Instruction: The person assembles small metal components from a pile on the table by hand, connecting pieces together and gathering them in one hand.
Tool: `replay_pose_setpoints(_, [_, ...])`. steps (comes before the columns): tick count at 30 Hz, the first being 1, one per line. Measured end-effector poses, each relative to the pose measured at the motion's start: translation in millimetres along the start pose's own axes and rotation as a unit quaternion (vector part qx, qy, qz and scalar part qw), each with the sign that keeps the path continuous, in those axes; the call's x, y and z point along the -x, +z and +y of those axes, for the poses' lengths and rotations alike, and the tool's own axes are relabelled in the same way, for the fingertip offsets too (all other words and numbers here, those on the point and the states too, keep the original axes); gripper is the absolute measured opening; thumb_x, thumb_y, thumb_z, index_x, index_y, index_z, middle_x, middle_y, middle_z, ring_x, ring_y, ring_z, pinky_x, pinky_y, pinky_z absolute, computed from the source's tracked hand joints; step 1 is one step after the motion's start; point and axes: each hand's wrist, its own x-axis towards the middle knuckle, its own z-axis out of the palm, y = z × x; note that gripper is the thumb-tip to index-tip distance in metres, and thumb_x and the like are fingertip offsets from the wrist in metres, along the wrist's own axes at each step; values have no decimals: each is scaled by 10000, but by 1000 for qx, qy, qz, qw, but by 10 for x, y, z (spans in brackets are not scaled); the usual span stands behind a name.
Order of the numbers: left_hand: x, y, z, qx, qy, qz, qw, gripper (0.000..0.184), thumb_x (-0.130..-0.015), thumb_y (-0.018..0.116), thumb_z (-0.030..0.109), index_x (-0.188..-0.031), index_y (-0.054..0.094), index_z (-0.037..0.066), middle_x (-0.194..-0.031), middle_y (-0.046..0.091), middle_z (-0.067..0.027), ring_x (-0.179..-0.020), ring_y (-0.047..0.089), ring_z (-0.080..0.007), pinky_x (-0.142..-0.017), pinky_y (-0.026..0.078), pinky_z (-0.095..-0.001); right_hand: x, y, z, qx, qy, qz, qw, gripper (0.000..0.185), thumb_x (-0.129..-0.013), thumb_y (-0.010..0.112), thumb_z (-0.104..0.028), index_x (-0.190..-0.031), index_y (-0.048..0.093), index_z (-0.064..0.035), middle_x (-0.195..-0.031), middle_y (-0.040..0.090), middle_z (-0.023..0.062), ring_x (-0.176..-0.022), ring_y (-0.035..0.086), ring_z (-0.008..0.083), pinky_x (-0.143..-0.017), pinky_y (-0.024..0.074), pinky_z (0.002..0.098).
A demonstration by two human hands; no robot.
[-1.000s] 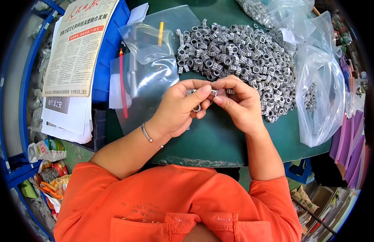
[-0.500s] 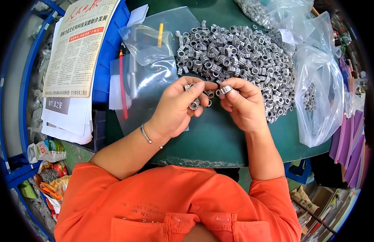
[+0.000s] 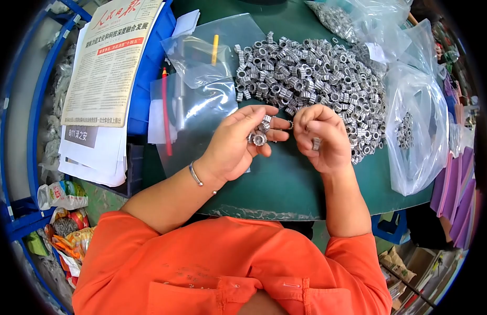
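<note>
Several small ribbed metal rings (image 3: pixel 259 137) rest in my left hand (image 3: pixel 235 139), between its thumb and curled fingers. Just to the right is my right hand (image 3: pixel 325 139), its fingers bent in and closed. One metal ring (image 3: pixel 316 143) shows against its palm, under the fingers; whether the fingertips pinch another piece is too small to tell. Both hands are over the green table, a short gap apart. Beyond them lies a large heap of the same metal rings (image 3: pixel 306 76).
Clear plastic sheets (image 3: pixel 201 100) lie on the green table (image 3: pixel 275 202) with a red pencil (image 3: pixel 165 113) and a yellow stick (image 3: pixel 215 50). A newspaper (image 3: pixel 101 73) covers a blue bin (image 3: pixel 149 68) at left. Plastic bags (image 3: pixel 416 131) with metal rings are at right.
My hands have moved apart. The ring that was upright between my right thumb and finger now sits lower, by the palm. My left fingers have opened somewhat around their rings.
</note>
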Motion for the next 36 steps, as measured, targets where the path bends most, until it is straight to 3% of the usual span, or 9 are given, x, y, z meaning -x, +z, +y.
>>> replay_pose_setpoints(2, [-17, -61, -29, 11, -2, -11, 1000, 305, -944, 352, 236, -1098, 497, 17, -913, 591, -101, -754, 589, -151, -531, 482, -241, 14, 15, 66, 208, -47, 13, 977, 95, -797, 577, -13, -884, 588, 23, -690, 578, 42, -523, 473, 92, -469, 388, 208])
replay_pose_setpoints(5, [-45, -106, -62, 21, -4, -34, 999, 319, -945, 342, 225, -1133, 480, 8, -945, 573, -102, -816, 585, -161, -606, 513, -277, 2, 161, 159, 584, -178, 64, 789, 116, -740, 669, -41, -847, 635, -13, -618, 530, 23, -527, 499, 95, -497, 411, 246])
replay_pose_setpoints(9, [-53, -98, -73, 15, -1, -49, 999, 347, -950, 329, 225, -1166, 460, -13, -973, 551, -105, -855, 573, -161, -708, 533, -316, 9, 195, 165, 636, -156, 97, 749, 114, -699, 701, -64, -793, 647, -27, -611, 523, 57, -524, 515, 130, -482, 408, 254])
replay_pose_setpoints(13, [-23, -56, -73, -3, -7, -54, 999, 352, -952, 325, 226, -1171, 458, -15, -986, 548, -105, -859, 572, -159, -730, 533, -322, 21, 200, 109, 628, -118, 86, 765, 88, -705, 682, -51, -780, 649, -20, -609, 521, 65, -504, 508, 137, -469, 405, 258])
replay_pose_setpoints(17, [-44, -72, -80, 14, 5, -84, 996, 316, -947, 352, 214, -1132, 482, -7, -968, 558, -91, -841, 577, -153, -707, 541, -310, 19, 202, 117, 620, -184, 83, 758, 106, -695, 669, -20, -797, 642, -16, -613, 508, 41, -484, 476, 109, -447, 382, 244])
replay_pose_setpoints(25, [-11, -85, -62, -64, 58, -52, 995, 186, -841, 595, 121, -982, 553, 6, -842, 589, -54, -734, 573, -104, -506, 470, -203, 21, 191, 136, 578, -242, 112, 771, 144, -662, 677, 5, -791, 631, -40, -616, 477, 2, -483, 411, 60, -433, 339, 203])
replay_pose_setpoints(33, [-33, -145, -60, -14, 45, -81, 996, 186, -843, 566, 79, -1008, 547, -5, -863, 593, -71, -766, 579, -124, -569, 490, -230, 24, 156, 116, 536, -202, 82, 815, 153, -707, 654, 8, -855, 623, -11, -652, 532, 5, -507, 422, 43, -446, 350, 189])
replay_pose_setpoints(34, [-39, -159, -55, 17, 26, -99, 995, 202, -840, 545, 36, -1036, 536, -10, -906, 593, -86, -818, 586, -143, -629, 509, -252, 35, 195, 84, 399, -132, 100, 902, 143, -731, 632, 9, -874, 617, 7, -680, 559, 22, -501, 429, 44, -436, 346, 184])
replay_pose_setpoints(36, [-27, -100, -48, 28, 27, -98, 994, 251, -821, 512, -11, -1072, 516, -16, -973, 577, -104, -897, 573, -171, -715, 503, -286, 53, 148, 7, 136, -5, 106, 985, 146, -789, 553, 9, -922, 593, 51, -747, 609, 85, -455, 424, 54, -396, 312, 169])
